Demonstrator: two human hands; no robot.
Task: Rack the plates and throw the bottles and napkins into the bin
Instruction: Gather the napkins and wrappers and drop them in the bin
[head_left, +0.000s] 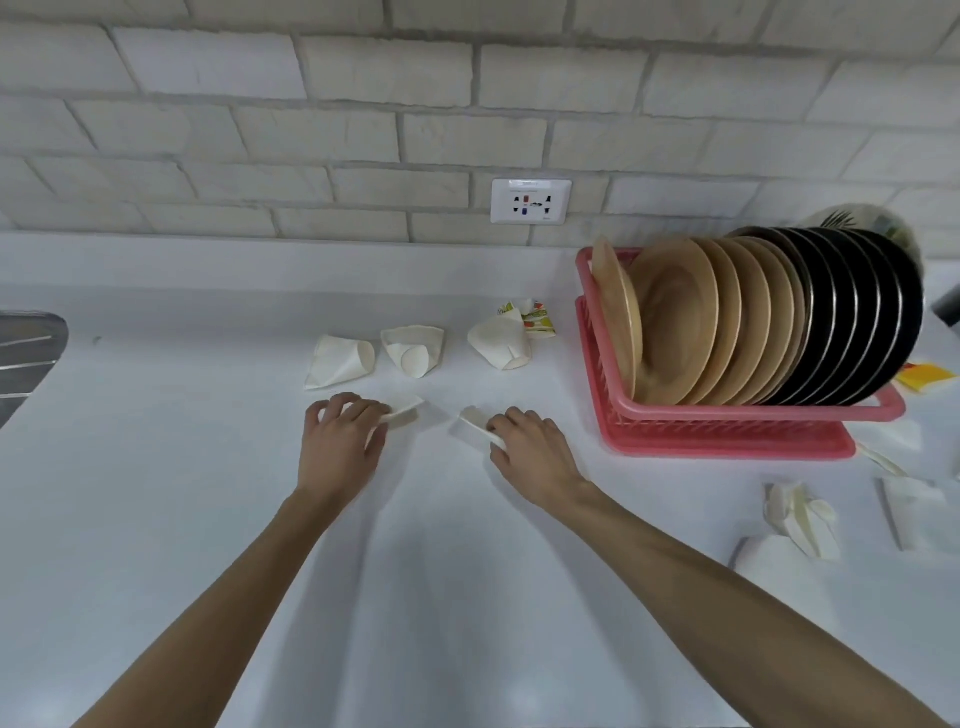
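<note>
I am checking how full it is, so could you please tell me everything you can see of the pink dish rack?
The pink dish rack looks like plastic: a slatted basket on a flat tray. It stands upright on the white counter, right of centre. Tan plates and black plates stand on edge in it, packed in one row. The left hand and right hand, each gripping folded white paper, do not touch it.
</note>
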